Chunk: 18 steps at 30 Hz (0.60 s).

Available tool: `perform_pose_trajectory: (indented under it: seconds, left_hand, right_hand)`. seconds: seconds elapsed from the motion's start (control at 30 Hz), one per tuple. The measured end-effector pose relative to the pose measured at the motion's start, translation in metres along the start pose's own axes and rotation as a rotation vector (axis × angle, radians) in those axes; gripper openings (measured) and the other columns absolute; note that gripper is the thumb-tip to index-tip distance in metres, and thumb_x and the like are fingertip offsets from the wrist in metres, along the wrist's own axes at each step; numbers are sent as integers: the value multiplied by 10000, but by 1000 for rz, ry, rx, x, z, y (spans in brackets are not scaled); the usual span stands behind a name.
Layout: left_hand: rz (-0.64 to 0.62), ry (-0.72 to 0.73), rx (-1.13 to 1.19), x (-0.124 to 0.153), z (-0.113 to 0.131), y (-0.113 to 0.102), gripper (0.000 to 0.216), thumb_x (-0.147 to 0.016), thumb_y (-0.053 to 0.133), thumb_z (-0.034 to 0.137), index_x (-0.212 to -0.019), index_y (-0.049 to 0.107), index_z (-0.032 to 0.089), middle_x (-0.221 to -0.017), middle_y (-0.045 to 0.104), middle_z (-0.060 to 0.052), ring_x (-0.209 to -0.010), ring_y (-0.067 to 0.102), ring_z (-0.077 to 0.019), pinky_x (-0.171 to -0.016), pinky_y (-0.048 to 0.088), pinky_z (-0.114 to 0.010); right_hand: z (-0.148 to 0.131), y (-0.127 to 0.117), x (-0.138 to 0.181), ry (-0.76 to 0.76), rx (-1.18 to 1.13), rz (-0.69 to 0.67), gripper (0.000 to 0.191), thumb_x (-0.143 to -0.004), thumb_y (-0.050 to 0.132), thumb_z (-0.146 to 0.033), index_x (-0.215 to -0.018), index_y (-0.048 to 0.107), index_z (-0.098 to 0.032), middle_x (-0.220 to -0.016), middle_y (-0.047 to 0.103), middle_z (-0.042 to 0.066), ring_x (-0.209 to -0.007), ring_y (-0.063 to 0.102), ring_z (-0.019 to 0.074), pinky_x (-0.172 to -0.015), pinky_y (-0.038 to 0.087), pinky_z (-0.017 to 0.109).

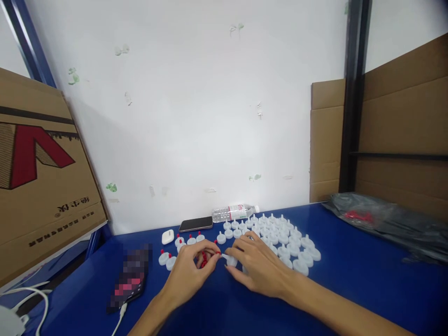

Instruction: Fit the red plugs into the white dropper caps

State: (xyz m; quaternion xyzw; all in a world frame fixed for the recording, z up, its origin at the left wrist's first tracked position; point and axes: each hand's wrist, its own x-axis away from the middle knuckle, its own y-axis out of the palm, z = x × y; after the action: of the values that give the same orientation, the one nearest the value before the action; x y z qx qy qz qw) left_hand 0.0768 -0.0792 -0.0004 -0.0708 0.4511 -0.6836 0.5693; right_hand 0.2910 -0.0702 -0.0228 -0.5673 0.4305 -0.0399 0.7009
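My left hand pinches a small red tip cap between thumb and forefinger, with several more red caps gathered in its curled fingers. Opposite it, my right hand grips a translucent white nozzle lid, tilted so that its spout points left at the red cap. The spout's end is at or very near the cap; whether they touch I cannot tell. Left of the hands stand several white lids with red tips. Many white lids without red tips are grouped behind and right of my right hand.
Along the wall lie a clear plastic bottle, a dark phone and a white earbud case. Another phone with a cable is at left on the blue table. Grey plastic bag at right; cardboard at left.
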Motion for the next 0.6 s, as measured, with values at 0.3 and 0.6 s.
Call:
perform_pose_trajectory:
  seconds: [0.3,0.6]
  left_hand:
    - [-75,-96,140,0,-7,5,247,-908,583,418,-927,695,199,-792,692,-17,-682,580,-147,-606,403,-249]
    - [-187,-177,473,-2,-5,0,297,-841,680,444,-876,642,152,-811,654,-50,-721,632,-174,-491,401,-211]
  right_hand:
    - [4,1,1,-72,8,81,231,-970,539,-385,-1091,651,-222,-860,638,21,-821,569,179,-899,348,370]
    - [9,7,2,-144,20,189,261,-964,573,-375,-1173,614,-224,-915,666,32,-854,587,184,-895,358,374]
